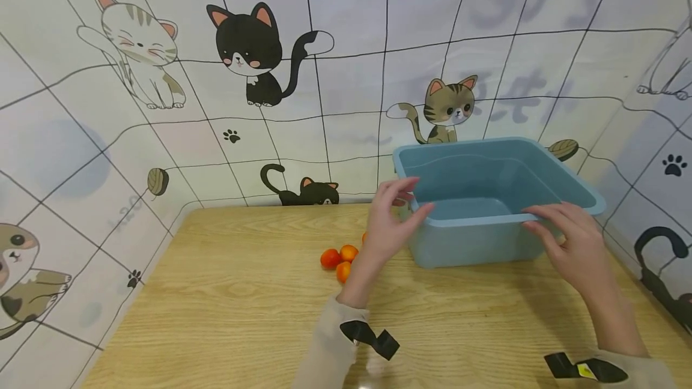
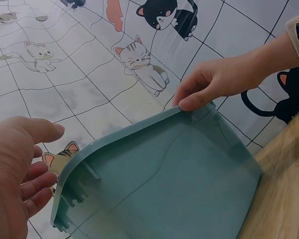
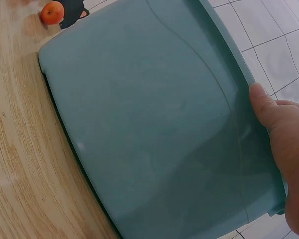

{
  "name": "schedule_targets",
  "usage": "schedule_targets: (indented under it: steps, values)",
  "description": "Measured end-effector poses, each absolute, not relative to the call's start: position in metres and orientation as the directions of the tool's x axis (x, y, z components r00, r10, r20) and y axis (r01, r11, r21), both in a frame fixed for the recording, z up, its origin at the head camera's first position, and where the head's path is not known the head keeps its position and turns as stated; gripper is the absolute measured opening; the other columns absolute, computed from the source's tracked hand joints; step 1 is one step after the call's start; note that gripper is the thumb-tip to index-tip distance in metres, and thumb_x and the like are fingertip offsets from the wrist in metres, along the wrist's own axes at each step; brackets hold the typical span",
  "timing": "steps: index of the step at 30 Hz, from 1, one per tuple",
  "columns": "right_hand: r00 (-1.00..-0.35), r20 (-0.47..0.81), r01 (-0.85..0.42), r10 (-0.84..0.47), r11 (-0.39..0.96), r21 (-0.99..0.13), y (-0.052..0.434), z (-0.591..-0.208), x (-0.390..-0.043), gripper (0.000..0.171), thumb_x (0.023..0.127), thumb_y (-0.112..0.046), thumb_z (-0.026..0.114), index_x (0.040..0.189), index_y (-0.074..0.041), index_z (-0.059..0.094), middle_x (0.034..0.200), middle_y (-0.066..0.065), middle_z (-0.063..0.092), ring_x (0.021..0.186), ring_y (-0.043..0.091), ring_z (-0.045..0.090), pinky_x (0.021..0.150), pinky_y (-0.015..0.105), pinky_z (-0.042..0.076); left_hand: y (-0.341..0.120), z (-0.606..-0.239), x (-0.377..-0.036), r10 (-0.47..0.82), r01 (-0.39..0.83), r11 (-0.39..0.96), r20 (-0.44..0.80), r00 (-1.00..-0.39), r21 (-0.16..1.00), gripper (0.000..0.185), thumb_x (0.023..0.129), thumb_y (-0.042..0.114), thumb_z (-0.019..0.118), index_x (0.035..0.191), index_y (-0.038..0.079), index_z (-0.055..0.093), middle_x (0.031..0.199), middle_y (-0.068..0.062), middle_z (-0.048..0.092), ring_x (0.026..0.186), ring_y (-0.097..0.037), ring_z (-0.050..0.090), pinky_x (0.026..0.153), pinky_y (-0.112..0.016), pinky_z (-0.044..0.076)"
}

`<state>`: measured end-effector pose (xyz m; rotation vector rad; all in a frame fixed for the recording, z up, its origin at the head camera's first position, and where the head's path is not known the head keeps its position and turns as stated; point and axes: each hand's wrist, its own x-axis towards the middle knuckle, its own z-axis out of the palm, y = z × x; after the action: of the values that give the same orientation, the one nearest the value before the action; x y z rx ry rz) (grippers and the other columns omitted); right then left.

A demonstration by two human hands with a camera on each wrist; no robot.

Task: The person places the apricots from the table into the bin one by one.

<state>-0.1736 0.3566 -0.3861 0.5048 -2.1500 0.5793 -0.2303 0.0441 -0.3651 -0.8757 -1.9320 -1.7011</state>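
Blue bin (image 1: pixel 476 245): right rear part of the wooden table (image 1: pixel 232 293), opening up, close to the back wall covering (image 1: pixel 357 89). Base at the tabletop; can't tell if the front edge sits fully flat. Interior visible from head view, nothing in the part that shows.

Right hand (image 1: pixel 575 245): pinching the bin's front rim near its right end, thumb on the near side of the lip, fingers over the top. Left wrist view shows the same pinch.

Left hand (image 1: pixel 391 221): at the bin's front left corner, thumb spread away from the fingers, fingers loosely bent, no grip on the rim. Left wrist view has it just beside the rim; can't tell if a fingertip touches.

Small orange-red fruits (image 1: pixel 348 253): on the table left of the bin, three bunched together, a fourth mostly hidden behind the left hand. Left forearm partly covers the bunch.

Both arms: beige sleeves (image 1: pixel 327 347), black wrist straps (image 1: pixel 359 333) over them; the right one has a yellow patch.

Wall covering: white with black grid lines, cartoon cats (image 1: pixel 250 47), paw prints (image 1: pixel 232 135).
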Motion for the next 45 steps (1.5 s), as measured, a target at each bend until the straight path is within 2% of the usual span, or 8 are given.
schedule_targets:
  steps: [5, 9, 12, 18, 25, 28, 33, 45]
  values:
    - [-0.593, 0.791, -0.525, -0.148, 0.816, -0.242, 0.358, -0.386, -0.172, 0.025, 0.092, -0.02, 0.074, 0.108, -0.001, 0.073, 0.098, 0.017, 0.069, 0.103, 0.04, 0.056, 0.115, 0.042, 0.032, 0.036, -0.367, -0.229, 0.2, 0.671, 0.064, 0.65, -0.734, 0.739, 0.047, 0.089, 0.015, 0.078, 0.132, 0.006, 0.062, 0.124, -0.012, 0.059, 0.102, -0.027, 0.061, 0.09, -0.042, 0.053]
    - [-0.609, 0.781, -0.509, -0.142, 0.824, -0.247, 0.358, -0.385, -0.172, 0.026, 0.083, -0.003, 0.079, 0.108, -0.001, 0.073, 0.099, 0.018, 0.069, 0.103, 0.039, 0.055, 0.115, 0.04, 0.031, 0.029, -0.37, -0.229, 0.222, 0.67, 0.075, 0.642, -0.734, 0.739, 0.048, 0.089, 0.013, 0.078, 0.132, 0.003, 0.061, 0.124, -0.015, 0.059, 0.102, -0.028, 0.061, 0.09, -0.043, 0.054]
    - [-0.615, 0.776, -0.502, -0.137, 0.828, -0.251, 0.359, -0.386, -0.172, 0.026, 0.083, -0.003, 0.079, 0.109, -0.001, 0.073, 0.099, 0.018, 0.069, 0.104, 0.04, 0.055, 0.116, 0.04, 0.031, 0.023, -0.372, -0.23, 0.234, 0.666, 0.087, 0.635, -0.736, 0.741, 0.049, 0.089, 0.012, 0.078, 0.133, 0.0, 0.06, 0.122, -0.015, 0.059, 0.103, -0.029, 0.062, 0.089, -0.045, 0.054]
    - [-0.611, 0.78, -0.508, -0.135, 0.822, -0.255, 0.361, -0.387, -0.173, 0.024, 0.091, -0.017, 0.075, 0.109, -0.002, 0.073, 0.099, 0.017, 0.069, 0.105, 0.041, 0.056, 0.116, 0.045, 0.031, 0.012, -0.373, -0.232, 0.288, 0.666, 0.092, 0.621, -0.729, 0.74, 0.053, 0.089, 0.013, 0.078, 0.136, 0.001, 0.057, 0.121, -0.01, 0.059, 0.105, -0.03, 0.061, 0.089, -0.037, 0.053]
    - [-0.612, 0.779, -0.506, -0.14, 0.826, -0.249, 0.361, -0.386, -0.175, 0.029, 0.081, 0.0, 0.079, 0.109, -0.002, 0.073, 0.099, 0.018, 0.069, 0.103, 0.039, 0.056, 0.116, 0.043, 0.031, -0.003, -0.378, -0.233, 0.317, 0.655, 0.106, 0.599, -0.735, 0.748, 0.051, 0.09, 0.015, 0.077, 0.137, 0.008, 0.058, 0.124, -0.008, 0.059, 0.107, -0.031, 0.06, 0.09, -0.037, 0.053]
    - [-0.604, 0.784, -0.513, -0.144, 0.823, -0.244, 0.362, -0.385, -0.176, 0.025, 0.085, -0.006, 0.078, 0.109, -0.002, 0.073, 0.099, 0.017, 0.069, 0.102, 0.039, 0.056, 0.116, 0.041, 0.031, -0.009, -0.381, -0.235, 0.312, 0.657, 0.107, 0.602, -0.735, 0.746, 0.051, 0.089, 0.013, 0.077, 0.136, 0.008, 0.059, 0.125, -0.009, 0.059, 0.107, -0.031, 0.06, 0.09, -0.04, 0.053]
    - [-0.602, 0.786, -0.519, -0.142, 0.817, -0.25, 0.363, -0.386, -0.177, 0.025, 0.093, -0.021, 0.073, 0.109, -0.002, 0.073, 0.099, 0.018, 0.069, 0.104, 0.04, 0.056, 0.117, 0.047, 0.03, -0.02, -0.385, -0.236, 0.298, 0.649, 0.128, 0.595, -0.746, 0.75, 0.052, 0.088, 0.008, 0.079, 0.136, 0.006, 0.059, 0.125, -0.012, 0.059, 0.106, -0.03, 0.061, 0.089, -0.044, 0.052]
    - [-0.583, 0.796, -0.55, -0.165, 0.801, -0.236, 0.364, -0.387, -0.183, 0.029, 0.094, -0.026, 0.072, 0.109, -0.002, 0.073, 0.098, 0.016, 0.069, 0.101, 0.039, 0.057, 0.117, 0.046, 0.03, -0.041, -0.359, -0.215, 0.295, 0.664, 0.188, 0.603, -0.741, 0.724, 0.045, 0.087, -0.002, 0.075, 0.128, -0.006, 0.059, 0.117, -0.02, 0.06, 0.101, -0.034, 0.061, 0.087, -0.047, 0.053]
